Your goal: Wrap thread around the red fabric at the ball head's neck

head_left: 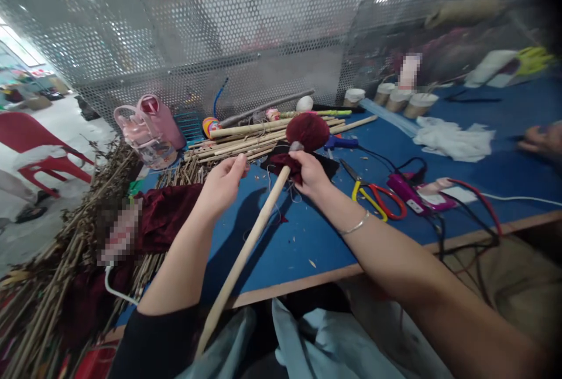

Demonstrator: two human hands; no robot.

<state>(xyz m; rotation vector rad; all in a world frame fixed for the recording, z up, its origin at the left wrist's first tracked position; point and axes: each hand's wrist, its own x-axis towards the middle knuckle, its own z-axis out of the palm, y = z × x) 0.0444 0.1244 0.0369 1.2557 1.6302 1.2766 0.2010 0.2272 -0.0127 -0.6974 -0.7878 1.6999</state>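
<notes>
My right hand (309,171) is closed around gathered dark red cloth (283,162) at the upper end of a pale wooden stick (250,244). Above the fingers rises a round dark red fabric-covered ball (308,131), with a grey band at its base. The stick slants down towards my lap. To the left, apart from the stick, my left hand (226,185) is closed in a pinch; what its fingertips hold, if anything, cannot be made out. Loose grey thread (271,183) hangs beside the cloth. A black piece of material (327,167) lies behind my right hand.
Scissors (380,197), a purple power strip (410,194) with cables and a blue-handled tool (342,142) lie rightward. Wooden sticks (250,139) and pink bottles (153,127) stand behind. Dried stalks (57,285) and red velvet (169,215) occupy the left. Another person's hand (538,140) shows far right.
</notes>
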